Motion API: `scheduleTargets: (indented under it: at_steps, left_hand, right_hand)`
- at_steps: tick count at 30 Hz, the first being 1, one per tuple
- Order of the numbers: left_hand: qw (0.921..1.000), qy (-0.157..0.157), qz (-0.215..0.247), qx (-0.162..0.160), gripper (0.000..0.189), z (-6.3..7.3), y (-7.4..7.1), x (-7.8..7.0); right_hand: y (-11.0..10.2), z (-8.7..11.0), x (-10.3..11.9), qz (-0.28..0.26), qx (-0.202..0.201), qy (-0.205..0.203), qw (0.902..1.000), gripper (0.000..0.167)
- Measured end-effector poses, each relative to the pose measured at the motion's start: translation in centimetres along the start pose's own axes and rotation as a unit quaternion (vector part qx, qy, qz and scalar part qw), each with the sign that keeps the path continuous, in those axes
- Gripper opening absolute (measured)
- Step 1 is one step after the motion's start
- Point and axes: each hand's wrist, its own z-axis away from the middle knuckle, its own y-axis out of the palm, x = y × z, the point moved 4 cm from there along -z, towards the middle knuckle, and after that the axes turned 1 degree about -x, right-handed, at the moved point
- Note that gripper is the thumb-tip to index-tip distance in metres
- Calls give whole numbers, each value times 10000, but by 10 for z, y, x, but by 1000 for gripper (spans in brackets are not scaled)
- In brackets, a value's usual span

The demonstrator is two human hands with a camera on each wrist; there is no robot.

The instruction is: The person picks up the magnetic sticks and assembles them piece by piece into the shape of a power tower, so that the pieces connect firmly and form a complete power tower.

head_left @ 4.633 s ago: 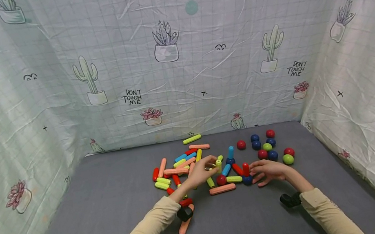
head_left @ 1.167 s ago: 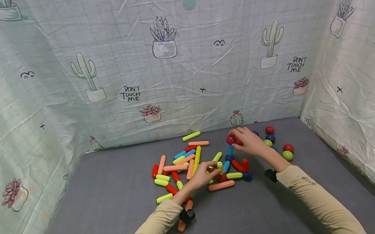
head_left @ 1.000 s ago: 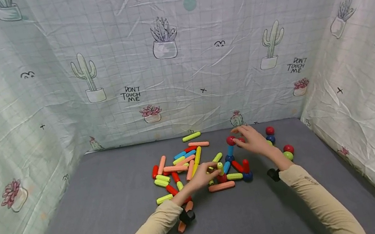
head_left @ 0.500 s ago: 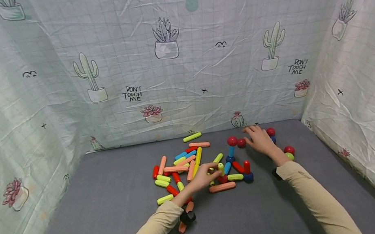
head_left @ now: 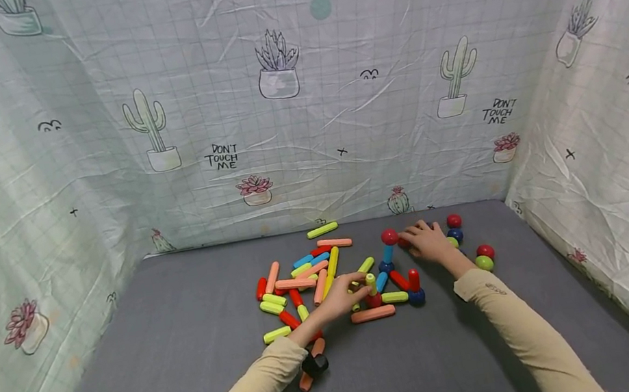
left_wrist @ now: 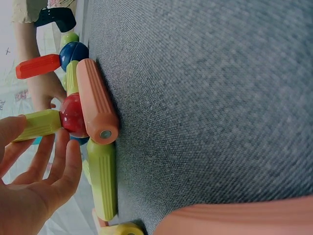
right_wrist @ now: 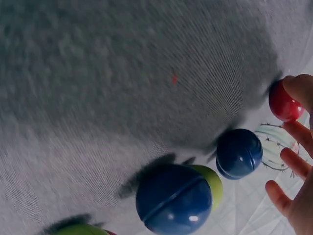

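In the head view my left hand [head_left: 338, 299] pinches an upright yellow-green magnetic rod [head_left: 371, 282], its lower end on a red ball [head_left: 374, 300]. The left wrist view shows the thumb on that rod, with the other fingers spread behind. At the back, my right hand [head_left: 430, 242] has its thumb and index finger on another red ball [right_wrist: 283, 103], which lies on the table. Left of it, a blue rod [head_left: 388, 254] stands on a dark blue ball [head_left: 387, 267] and carries a red ball [head_left: 389, 237]. An upright red rod [head_left: 414, 280] rises from a dark blue ball [head_left: 416, 297].
Loose rods in several colours, among them an orange rod [head_left: 295, 283], lie piled to the left. Another orange rod [head_left: 373, 314] lies in front of the structure. Loose balls, including a green ball [head_left: 484, 262], are at the right on the grey table [head_left: 419, 373]. A patterned curtain [head_left: 338, 115] encloses it.
A red ball now tops the blue rod, and my right hand has let go of it, moved right, then come to another red ball. My left hand has brought its rod onto the front red ball.
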Motion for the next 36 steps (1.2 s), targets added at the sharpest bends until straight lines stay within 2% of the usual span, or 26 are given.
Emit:
scheduleTargets:
  at_steps: [5, 10, 13, 15, 18, 20, 23, 26, 30, 36]
  left_hand:
    - [10000, -25, -47, -28, 28, 2, 1, -1]
    - [9999, -48, -161, -12, 31, 2, 0, -5]
    - [9998, -59, -192, 20, 31, 1, 0, -6]
    - [9997, -71, -235, 20, 30, 1, 1, -7]
    - [9999, -45, -118, 28, 29, 2, 0, -11]
    - [10000, -31, 39, 32, 29, 4, -1, -16]
    - [9997, -52, 232, 9, 29, 4, -3, -20]
    - [9999, -56, 99, 0, 30, 3, -3, -15]
    - [10000, 21, 45, 24, 32, -1, -1, -3]
    - [9997, 212, 69, 48, 23, -2, 0, -1]
  right_hand:
    - [4, 2, 0, 39, -63, -13, 10000, 42]
    - [-7, 4, -1, -338, -265, 258, 9987, 38]
    - [-27, 4, 0, -748, -701, 464, 9936, 34]
    - [-47, 6, 6, -1071, -1114, 476, 9868, 33]
    - [-78, 9, 21, -1448, -1737, 188, 9739, 34]
    - [-95, 12, 36, -1613, -1912, -147, 9681, 37]
    - [-109, 15, 59, -1752, -1736, -717, 9664, 39]
    - [-109, 20, 79, -1670, -1328, -1127, 9705, 38]
    - [-100, 27, 96, -1455, -1068, -1418, 9733, 36]
    - [-89, 32, 104, -1224, -1192, -1652, 9714, 37]
